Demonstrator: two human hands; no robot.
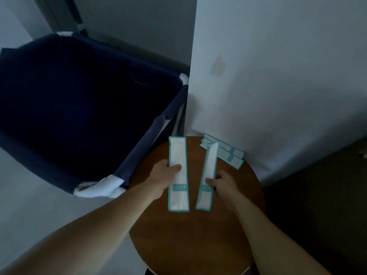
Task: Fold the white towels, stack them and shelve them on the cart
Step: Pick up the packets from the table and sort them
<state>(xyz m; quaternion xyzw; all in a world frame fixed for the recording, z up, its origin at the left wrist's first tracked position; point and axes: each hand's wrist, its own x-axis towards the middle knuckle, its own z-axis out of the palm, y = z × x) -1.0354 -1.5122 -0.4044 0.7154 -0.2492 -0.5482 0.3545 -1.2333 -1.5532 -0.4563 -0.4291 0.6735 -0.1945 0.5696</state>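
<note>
Two teal-edged packets, centre frame: left hand [164, 173] clamps the left packet [178, 175], right hand [222, 185] pinches the right packet [207, 175]. Suggest laying both squarely beside the spare packets [228, 153]. Round wooden table [188, 245] below, white wall [278, 76] behind. No towel identifiable; white cloth [99, 188] on navy bin [79, 96], left.

We find bare worktop [188, 245] from 4 round to 8 o'clock, open for a pass. From 12 to 2 o'clock the wall [278, 76] rises at the worktop's far edge, with a pile of packets [235, 156] before it at 1 o'clock. At 10 o'clock the navy fabric bin [139, 151] stands just beside the worktop. Between the left packet [177, 151] in our left hand [162, 175] and the right packet [210, 161] in our right hand [225, 185] runs a narrow gap toward 12 o'clock
</note>
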